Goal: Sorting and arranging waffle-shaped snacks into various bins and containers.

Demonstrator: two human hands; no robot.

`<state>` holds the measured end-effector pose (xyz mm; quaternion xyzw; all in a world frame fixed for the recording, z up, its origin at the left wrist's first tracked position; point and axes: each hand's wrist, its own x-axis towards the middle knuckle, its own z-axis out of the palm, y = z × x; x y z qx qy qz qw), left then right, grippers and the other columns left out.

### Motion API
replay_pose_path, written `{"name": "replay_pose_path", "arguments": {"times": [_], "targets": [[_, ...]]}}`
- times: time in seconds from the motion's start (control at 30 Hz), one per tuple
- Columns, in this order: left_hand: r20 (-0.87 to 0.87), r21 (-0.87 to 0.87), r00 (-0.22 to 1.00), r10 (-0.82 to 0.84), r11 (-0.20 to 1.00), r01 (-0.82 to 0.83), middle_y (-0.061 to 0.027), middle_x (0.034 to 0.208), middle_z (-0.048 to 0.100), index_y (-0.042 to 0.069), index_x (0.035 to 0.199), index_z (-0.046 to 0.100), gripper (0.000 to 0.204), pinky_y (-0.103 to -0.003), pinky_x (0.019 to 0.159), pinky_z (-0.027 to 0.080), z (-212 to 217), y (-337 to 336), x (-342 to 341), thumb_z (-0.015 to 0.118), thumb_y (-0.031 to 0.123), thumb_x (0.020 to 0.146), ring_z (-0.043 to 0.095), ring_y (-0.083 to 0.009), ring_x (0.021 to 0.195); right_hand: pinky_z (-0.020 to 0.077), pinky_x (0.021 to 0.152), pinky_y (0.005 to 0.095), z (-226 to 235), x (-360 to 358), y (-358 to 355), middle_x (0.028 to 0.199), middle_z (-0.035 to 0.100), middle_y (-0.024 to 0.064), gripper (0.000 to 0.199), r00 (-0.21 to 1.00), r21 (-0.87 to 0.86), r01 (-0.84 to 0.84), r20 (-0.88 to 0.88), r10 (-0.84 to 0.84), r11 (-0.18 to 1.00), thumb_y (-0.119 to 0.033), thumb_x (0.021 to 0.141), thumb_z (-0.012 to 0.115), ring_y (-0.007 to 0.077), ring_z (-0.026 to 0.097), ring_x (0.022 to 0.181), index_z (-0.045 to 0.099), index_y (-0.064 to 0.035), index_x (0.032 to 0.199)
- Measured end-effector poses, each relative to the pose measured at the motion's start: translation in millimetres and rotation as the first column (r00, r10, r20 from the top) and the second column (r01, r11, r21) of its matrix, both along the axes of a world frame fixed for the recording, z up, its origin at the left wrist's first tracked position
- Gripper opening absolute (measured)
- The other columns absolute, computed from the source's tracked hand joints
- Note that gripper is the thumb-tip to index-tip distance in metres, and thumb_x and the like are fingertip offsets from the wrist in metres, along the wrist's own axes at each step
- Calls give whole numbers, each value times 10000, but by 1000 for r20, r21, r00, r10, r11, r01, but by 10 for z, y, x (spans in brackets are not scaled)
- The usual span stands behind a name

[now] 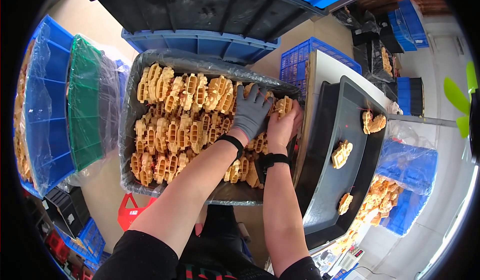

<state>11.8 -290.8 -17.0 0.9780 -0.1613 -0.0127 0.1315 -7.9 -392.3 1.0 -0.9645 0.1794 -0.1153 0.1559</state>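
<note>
A bin lined with clear plastic is full of several yellow-orange moulded plastic parts. My left hand, in a grey glove, lies spread on the parts at the bin's right side. My bare right hand is right beside it, its fingers closed around one yellow part at the bin's right edge. Both wrists wear black bands.
A long black tray to the right holds three loose yellow parts. Blue and black crates stack behind the bin. Bagged blue and green crates stand at left. More yellow parts fill a bagged blue crate at lower right.
</note>
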Motion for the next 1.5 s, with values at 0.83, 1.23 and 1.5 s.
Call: {"name": "replay_pose_path", "arguments": {"times": [0.83,1.23,1.5], "targets": [[-18,-33,1000,8,999,-9,-38,1443,432,245,1285,538,366,-704,1049,119,-8,49,-34,425,318,944,305,-283,1380,274,997,510,-158,104,50,1484,335,78,669,987,-130,-76,-149,56,989,-4,811,586,295,310,1351,432,-304,1388],[67,56,996,-64,997,60,-91,1475,355,131,1402,405,516,-549,1139,131,-69,45,8,444,255,903,268,-322,1384,251,1086,477,-350,238,-39,1433,392,159,490,970,-50,-226,86,229,973,-200,935,538,317,342,1351,406,-54,1384],[-81,97,983,-163,981,170,-130,1533,265,99,1479,274,737,-521,1153,135,-11,142,-15,574,259,825,213,-348,1419,282,1077,480,-376,121,-92,1418,424,151,466,953,35,-267,159,258,963,-80,920,503,331,397,1296,417,-57,1378]]}}
